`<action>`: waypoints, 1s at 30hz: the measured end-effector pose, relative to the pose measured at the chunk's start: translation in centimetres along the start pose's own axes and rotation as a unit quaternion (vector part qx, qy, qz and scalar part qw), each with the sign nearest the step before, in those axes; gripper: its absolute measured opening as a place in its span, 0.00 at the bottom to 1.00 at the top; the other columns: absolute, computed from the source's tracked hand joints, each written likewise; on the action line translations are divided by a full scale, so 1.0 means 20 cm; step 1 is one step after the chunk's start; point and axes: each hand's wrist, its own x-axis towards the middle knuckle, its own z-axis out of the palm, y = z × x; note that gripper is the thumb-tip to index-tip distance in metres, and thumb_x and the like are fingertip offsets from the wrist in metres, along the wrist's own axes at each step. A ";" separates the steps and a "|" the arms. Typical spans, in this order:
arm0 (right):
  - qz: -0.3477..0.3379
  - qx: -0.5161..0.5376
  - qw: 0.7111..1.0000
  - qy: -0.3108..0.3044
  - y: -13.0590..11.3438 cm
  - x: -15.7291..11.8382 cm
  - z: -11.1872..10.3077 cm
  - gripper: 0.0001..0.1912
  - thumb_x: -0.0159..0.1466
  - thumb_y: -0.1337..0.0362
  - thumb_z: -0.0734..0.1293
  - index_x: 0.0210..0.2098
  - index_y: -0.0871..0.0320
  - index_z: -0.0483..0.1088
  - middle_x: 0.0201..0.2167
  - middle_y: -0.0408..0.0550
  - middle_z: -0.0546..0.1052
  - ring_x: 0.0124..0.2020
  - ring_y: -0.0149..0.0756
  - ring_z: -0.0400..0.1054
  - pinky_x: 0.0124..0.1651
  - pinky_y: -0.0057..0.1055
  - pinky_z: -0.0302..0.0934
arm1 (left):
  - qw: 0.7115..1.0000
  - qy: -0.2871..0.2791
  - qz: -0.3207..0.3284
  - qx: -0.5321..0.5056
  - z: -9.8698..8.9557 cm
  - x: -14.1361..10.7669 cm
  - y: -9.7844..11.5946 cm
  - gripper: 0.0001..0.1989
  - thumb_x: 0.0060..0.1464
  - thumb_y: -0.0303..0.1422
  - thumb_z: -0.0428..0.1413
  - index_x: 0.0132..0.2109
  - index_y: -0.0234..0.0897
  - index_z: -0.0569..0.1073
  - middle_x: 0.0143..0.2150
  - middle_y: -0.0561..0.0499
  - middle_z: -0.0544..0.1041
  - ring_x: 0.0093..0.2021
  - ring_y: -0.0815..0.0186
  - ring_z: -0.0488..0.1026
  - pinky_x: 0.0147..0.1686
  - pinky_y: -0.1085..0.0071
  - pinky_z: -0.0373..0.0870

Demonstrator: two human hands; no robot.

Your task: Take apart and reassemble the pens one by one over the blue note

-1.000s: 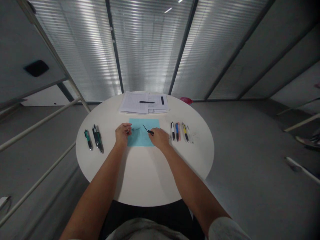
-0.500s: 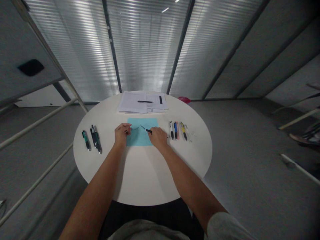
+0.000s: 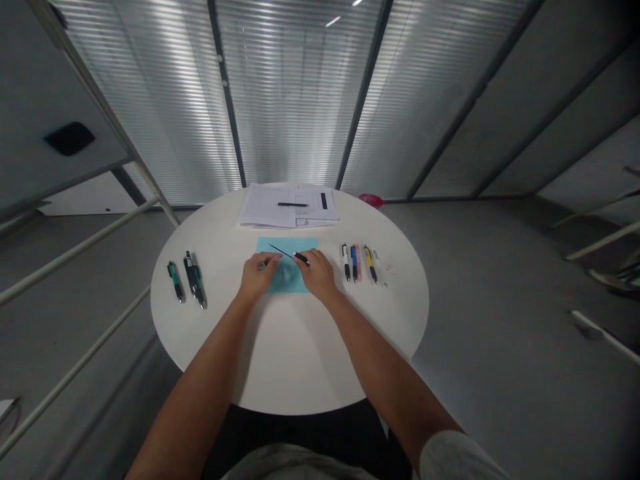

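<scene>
Right hand (image 3: 316, 275) pinches slim black pen (image 3: 301, 258) steady at its thick end over blue sheet (image 3: 289, 283); left hand (image 3: 259, 277) curled close, grip unclear.

Right hand (image 3: 316, 275) pinching a slim black pen (image 3: 288, 254) over a turquoise paper sheet (image 3: 287, 283), with the left hand (image 3: 259, 277) resting on the sheet's left edge, just beside the pen's shaft. On the round white table (image 3: 290, 360), a group of three pens (image 3: 187, 281) to the left of the sheet and a row of pens (image 3: 360, 263) to its right. Near the far edge, a stack of printed papers (image 3: 263, 207) under a black pen (image 3: 293, 205).
</scene>
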 end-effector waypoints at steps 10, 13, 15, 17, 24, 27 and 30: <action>-0.038 0.075 0.996 -0.022 -0.02 0.00 0.02 0.13 0.69 0.55 0.60 0.41 0.55 0.72 0.38 0.48 0.74 0.43 0.36 0.66 0.47 0.30 0.59 | 0.999 -0.045 -0.020 -0.020 0.03 0.00 -0.01 0.11 0.52 0.41 0.59 0.31 0.38 0.80 0.36 0.48 0.81 0.34 0.63 0.73 0.38 0.67 0.66; -0.038 0.099 0.994 -0.031 -0.02 -0.01 0.01 0.13 0.69 0.56 0.60 0.39 0.56 0.71 0.36 0.46 0.73 0.39 0.34 0.66 0.43 0.28 0.59 | 0.997 -0.044 -0.035 -0.045 0.04 0.00 0.01 0.12 0.51 0.41 0.60 0.29 0.37 0.78 0.30 0.49 0.79 0.31 0.65 0.72 0.34 0.70 0.65; -0.034 0.116 0.992 -0.028 -0.02 -0.01 0.01 0.13 0.69 0.55 0.60 0.39 0.56 0.71 0.36 0.45 0.72 0.37 0.33 0.66 0.40 0.27 0.58 | 0.997 -0.036 -0.036 -0.062 0.05 0.00 0.01 0.13 0.52 0.42 0.59 0.29 0.36 0.77 0.29 0.50 0.78 0.30 0.66 0.71 0.33 0.71 0.65; -0.030 0.128 0.991 -0.020 -0.02 -0.01 0.00 0.14 0.68 0.53 0.61 0.38 0.56 0.70 0.35 0.45 0.72 0.35 0.32 0.66 0.39 0.27 0.57 | 0.996 -0.024 -0.039 -0.077 0.05 0.00 0.02 0.14 0.53 0.43 0.58 0.29 0.35 0.75 0.31 0.49 0.78 0.31 0.67 0.71 0.34 0.71 0.66; -0.017 0.128 0.991 -0.031 -0.01 -0.01 -0.02 0.20 0.70 0.49 0.57 0.34 0.54 0.73 0.32 0.44 0.76 0.35 0.32 0.68 0.39 0.28 0.58 | 0.977 0.016 -0.099 -0.187 0.03 0.02 0.01 0.17 0.52 0.46 0.59 0.35 0.34 0.73 0.32 0.47 0.78 0.27 0.68 0.72 0.33 0.68 0.70; -0.036 0.162 0.985 -0.036 0.01 -0.01 0.01 0.17 0.70 0.51 0.57 0.45 0.51 0.74 0.42 0.45 0.79 0.43 0.35 0.71 0.46 0.30 0.62 | 0.967 0.021 -0.114 -0.227 0.03 0.02 0.01 0.17 0.51 0.46 0.60 0.35 0.34 0.72 0.34 0.46 0.79 0.26 0.68 0.72 0.32 0.67 0.71; -0.050 0.178 0.982 -0.045 0.03 0.00 0.03 0.17 0.70 0.53 0.57 0.50 0.47 0.74 0.46 0.44 0.79 0.47 0.36 0.72 0.51 0.33 0.63 | 0.969 0.008 -0.112 -0.221 0.03 0.02 0.01 0.18 0.51 0.46 0.60 0.35 0.33 0.72 0.36 0.44 0.79 0.25 0.69 0.71 0.31 0.67 0.71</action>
